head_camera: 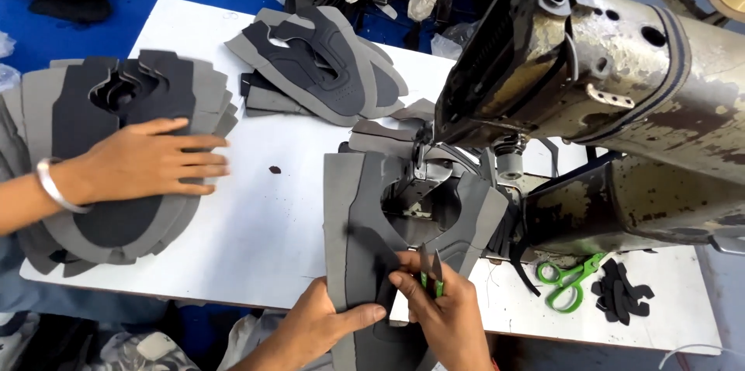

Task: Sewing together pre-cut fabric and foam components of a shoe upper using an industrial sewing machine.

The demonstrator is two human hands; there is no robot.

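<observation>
Hands trimming a grey shoe upper at a worn sewing machine

At lower centre the left hand (330, 320) pinches the edge of a grey and black shoe upper (365, 216) that lies under the sewing machine (613, 76), while the right hand (446, 313) grips small green-handled snips (431, 270), blades up, against the same piece. On the left of the frame another person's hand (151, 161), a metal bangle (53, 185) on its wrist, lies flat on a stack of uppers (85, 107). A second pile (318, 64) sits at upper centre of the white table (256, 223); green scissors (570, 278) lie at lower right.
</observation>
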